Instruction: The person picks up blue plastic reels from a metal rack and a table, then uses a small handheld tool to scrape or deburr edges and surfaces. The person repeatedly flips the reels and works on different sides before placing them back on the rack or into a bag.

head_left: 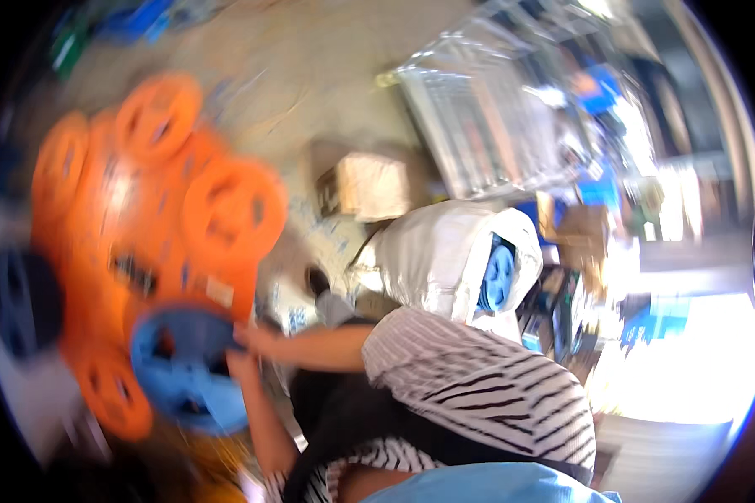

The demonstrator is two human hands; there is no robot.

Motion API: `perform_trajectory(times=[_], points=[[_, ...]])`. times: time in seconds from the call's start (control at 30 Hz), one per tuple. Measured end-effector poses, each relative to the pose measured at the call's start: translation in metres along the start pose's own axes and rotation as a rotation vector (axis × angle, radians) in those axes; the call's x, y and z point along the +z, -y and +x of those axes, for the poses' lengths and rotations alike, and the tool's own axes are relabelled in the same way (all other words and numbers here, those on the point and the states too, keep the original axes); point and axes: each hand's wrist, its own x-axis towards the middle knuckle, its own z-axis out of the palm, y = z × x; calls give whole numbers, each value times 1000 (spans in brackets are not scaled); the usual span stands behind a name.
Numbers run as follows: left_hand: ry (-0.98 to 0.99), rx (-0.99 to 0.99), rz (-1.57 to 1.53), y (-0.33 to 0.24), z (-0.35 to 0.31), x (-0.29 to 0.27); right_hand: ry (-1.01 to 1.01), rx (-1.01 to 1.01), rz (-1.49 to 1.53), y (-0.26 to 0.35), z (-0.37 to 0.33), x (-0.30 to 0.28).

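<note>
A blue spoked disc [218,394], like a reel flange with cut-out openings, lies at the near right edge of an orange surface. My left hand [242,363] is closed at the disc's right rim. Just above it, my right hand [262,339] is also closed beside the same rim; motion blur hides whatever its fingers hold. Orange discs of a similar shape, one of them [233,210] beyond the blue one, rest around the orange surface [117,201]. A dark disc [25,302] stands at the far left.
A large white sack [436,256] with blue discs [497,275] in its mouth lies to my right. Behind it are a cardboard box [373,186] and a metal rack [495,109]. Crates and boxes [583,235] crowd the right side. Blue items [134,21] lie on the floor at the far left.
</note>
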Motion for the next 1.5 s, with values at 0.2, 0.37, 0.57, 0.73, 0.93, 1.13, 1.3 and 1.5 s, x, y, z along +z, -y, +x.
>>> perform_trajectory(times=[0.2,0.37,0.57,0.73,0.93,1.13,1.3,1.5], points=[[-12,182,-274,-110,-62,-57,551,-346,-471,129,-95,90],[33,173,-699,-212,-110,-77,765,-342,-795,215,-178,108],[234,233,-958,-302,-171,-84,344,-782,-791,273,-264,40],[509,251,-906,-401,-175,10,46,-843,-810,343,-346,-59],[974,330,-888,-496,-171,114,-291,-1210,-960,409,-415,-158],[1311,328,-697,-559,-185,216,-487,-1085,-597,438,-458,-225],[1377,262,-411,-594,-208,281,-727,-914,-611,443,-471,-273],[1405,334,-226,-613,-214,327,-858,-1054,-439,445,-464,-300]])
